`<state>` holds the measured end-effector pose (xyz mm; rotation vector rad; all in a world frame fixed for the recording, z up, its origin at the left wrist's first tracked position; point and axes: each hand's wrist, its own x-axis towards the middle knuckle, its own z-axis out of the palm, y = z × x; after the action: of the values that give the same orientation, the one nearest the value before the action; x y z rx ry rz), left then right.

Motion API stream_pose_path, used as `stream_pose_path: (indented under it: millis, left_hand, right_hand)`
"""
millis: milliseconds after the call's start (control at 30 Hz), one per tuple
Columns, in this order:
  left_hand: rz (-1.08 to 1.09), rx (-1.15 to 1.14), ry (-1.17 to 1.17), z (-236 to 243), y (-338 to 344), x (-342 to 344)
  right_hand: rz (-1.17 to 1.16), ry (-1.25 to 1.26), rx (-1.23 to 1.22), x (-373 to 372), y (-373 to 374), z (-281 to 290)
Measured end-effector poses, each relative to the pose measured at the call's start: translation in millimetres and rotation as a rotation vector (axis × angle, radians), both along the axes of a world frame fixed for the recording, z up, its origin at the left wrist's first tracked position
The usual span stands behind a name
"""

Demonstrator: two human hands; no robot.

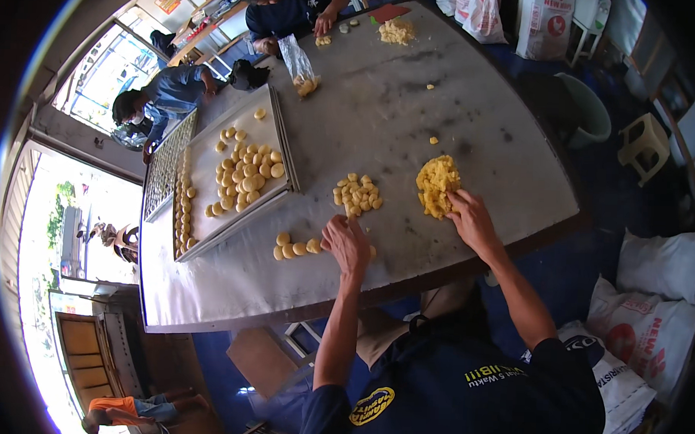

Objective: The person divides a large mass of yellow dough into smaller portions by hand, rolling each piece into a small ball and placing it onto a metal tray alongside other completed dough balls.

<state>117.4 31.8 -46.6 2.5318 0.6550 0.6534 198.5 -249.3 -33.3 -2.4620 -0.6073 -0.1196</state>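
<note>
My left hand (pixel 346 245) is over a short row of round dough balls (pixel 300 248) on the metal table. Its fingers are curled downward, and I cannot make out what is under them. Another ball partly shows just right of that wrist. My right hand (pixel 470 220) is at the near right side of a yellow crumbly mound (pixel 436 182), with its fingertips pinched into the crumbs. Between and beyond my hands lies a cluster of small pale dough pieces (pixel 357 194).
A baking tray (pixel 287 150) holding many dough balls stands at left, beside a second filled tray (pixel 168 161). Two people work along the far and left sides. A plastic bag (pixel 296 61) and a paler crumbly heap (pixel 397 31) lie farther off. Sacks (pixel 641 323) and a stool (pixel 644 148) stand right.
</note>
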Motion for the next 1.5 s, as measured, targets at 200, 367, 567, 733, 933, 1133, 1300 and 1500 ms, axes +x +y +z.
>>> stream_pose_path:
  millis: [200, 367, 567, 733, 933, 1133, 1300, 1500]
  left_hand:
    - [-0.399, -0.215, 0.060, 9.7, 2.2, -64.5]
    - [-0.054, 0.271, -0.063, 17.7, 16.6, -26.5]
    - [0.010, -0.007, 0.089, 8.7, 12.4, 17.6]
    - [-0.028, -0.424, -0.093, 13.5, 24.6, -8.7]
    - [-0.291, -0.568, 0.039, 25.9, -0.1, -59.1]
    - [-0.342, 0.344, 0.039, 21.0, -22.2, -59.4]
    - [-0.274, 0.450, 0.002, 12.2, -19.3, 2.0]
    - [-0.372, 0.465, 0.002, -4.7, -7.8, 30.1]
  right_hand:
    - [-0.003, -0.075, 0.129, 0.8, -3.7, -17.5]
    - [-0.025, -0.075, 0.065, 8.9, 3.2, -16.2]
    - [0.012, 0.016, -0.134, 23.4, 0.9, 19.3]
    - [-0.111, -0.117, -0.058, -5.9, -23.5, -15.7]
    - [-0.056, -0.066, 0.083, -7.9, -31.9, -8.5]
    - [0.006, -0.113, 0.044, 9.8, -14.8, -3.8]
    - [0.049, 0.000, -0.257, 17.6, -21.6, 9.9]
    - [-0.175, -0.120, -0.007, -30.6, -33.2, -18.0]
